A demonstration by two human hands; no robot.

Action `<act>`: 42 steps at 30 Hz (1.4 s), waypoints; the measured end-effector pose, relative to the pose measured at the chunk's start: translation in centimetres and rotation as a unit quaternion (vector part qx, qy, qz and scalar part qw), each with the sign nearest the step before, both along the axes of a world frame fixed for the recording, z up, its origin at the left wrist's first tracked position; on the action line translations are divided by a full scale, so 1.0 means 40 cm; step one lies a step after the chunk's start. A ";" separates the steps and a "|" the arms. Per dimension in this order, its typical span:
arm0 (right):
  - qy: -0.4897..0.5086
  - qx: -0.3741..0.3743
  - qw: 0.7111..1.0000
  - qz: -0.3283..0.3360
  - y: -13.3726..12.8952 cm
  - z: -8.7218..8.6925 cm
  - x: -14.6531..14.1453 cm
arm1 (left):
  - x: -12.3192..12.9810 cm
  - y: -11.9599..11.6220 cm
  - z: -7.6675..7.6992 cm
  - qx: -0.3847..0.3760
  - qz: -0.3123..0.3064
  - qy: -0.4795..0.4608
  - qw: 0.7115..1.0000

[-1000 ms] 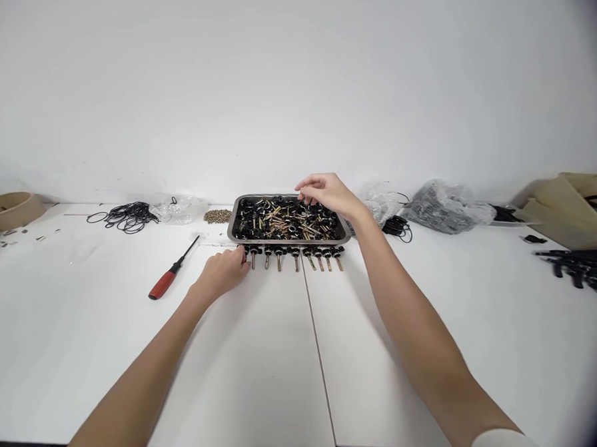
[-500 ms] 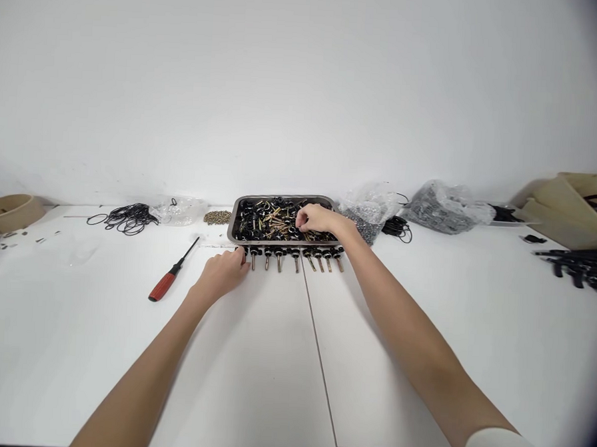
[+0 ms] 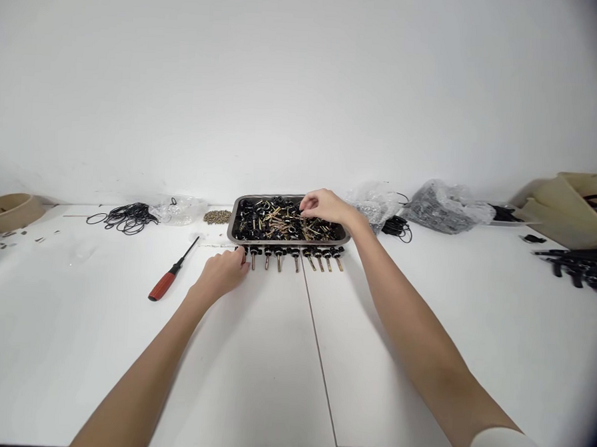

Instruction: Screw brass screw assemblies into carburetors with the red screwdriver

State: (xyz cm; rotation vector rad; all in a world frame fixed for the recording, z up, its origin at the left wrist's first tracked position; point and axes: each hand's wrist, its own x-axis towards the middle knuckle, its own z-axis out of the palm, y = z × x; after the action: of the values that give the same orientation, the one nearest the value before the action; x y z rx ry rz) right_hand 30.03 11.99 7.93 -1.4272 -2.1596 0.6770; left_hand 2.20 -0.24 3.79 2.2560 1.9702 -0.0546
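A metal tray [image 3: 287, 242] stands by the wall, heaped with small black parts with brass-coloured stems [image 3: 279, 219]. Over its right half hovers my right hand [image 3: 324, 206], fingers bent into a pinch; what lies between the fingertips, if anything, is too small to tell. Along the tray's front edge several of the same black parts [image 3: 279, 252] lie in a row, stems toward me. At the left end of that row my left hand [image 3: 224, 272] rests on the table, its fingers closed on one such part, mostly hidden by them.
Left of my left hand lies a red-handled screwdriver [image 3: 163, 285]. Behind it are small brass pieces [image 3: 217, 217], black cord rings [image 3: 131, 218] and a plastic bag [image 3: 179, 210]. Rightward stand filled bags [image 3: 444, 208], a beige bin [image 3: 554, 210] and black parts [image 3: 584, 265].
My right hand has lifted slightly and moved a little right and back over the tray. My left hand stays where it was.
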 end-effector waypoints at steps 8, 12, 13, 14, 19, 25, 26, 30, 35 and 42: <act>0.023 0.011 1.000 0.009 -0.012 0.011 -0.022 | 0.000 -0.002 0.006 -0.006 0.003 0.003 1.000; 0.046 0.018 0.999 0.014 -0.019 0.020 -0.025 | 0.001 -0.004 0.007 -0.011 0.003 0.004 1.000; 0.047 0.016 0.999 0.015 -0.022 0.021 -0.027 | 0.001 -0.004 0.007 -0.011 0.003 0.005 1.000; 0.044 0.014 0.999 0.015 -0.024 0.022 -0.031 | 0.001 -0.004 0.006 -0.011 0.003 0.005 1.000; 0.019 -0.006 0.999 0.025 -0.031 0.012 -0.052 | 0.001 -0.003 0.008 -0.012 0.001 0.003 1.000; -0.001 -0.028 0.999 0.043 -0.014 -0.014 -0.059 | 0.001 -0.003 0.006 -0.010 -0.001 0.002 1.000; 0.005 -0.030 0.999 0.040 -0.012 -0.019 -0.061 | 0.001 -0.003 0.006 -0.010 -0.001 0.002 1.000; 0.031 -0.041 0.998 0.036 -0.008 -0.038 -0.072 | 0.001 -0.004 0.009 -0.014 -0.002 0.003 1.000; -0.001 -0.033 0.999 0.040 -0.010 -0.031 -0.068 | 0.002 -0.005 0.013 -0.019 -0.005 0.005 1.000; -0.147 -0.107 0.980 0.082 -0.028 0.002 -0.054 | 0.003 -0.006 0.014 -0.017 -0.010 0.004 1.000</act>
State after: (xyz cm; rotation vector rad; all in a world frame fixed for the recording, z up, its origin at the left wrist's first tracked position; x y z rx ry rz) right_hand 27.85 10.86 8.01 -1.5521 -2.5199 0.8239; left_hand 2.32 -0.47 4.33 2.2582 1.9352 -0.1006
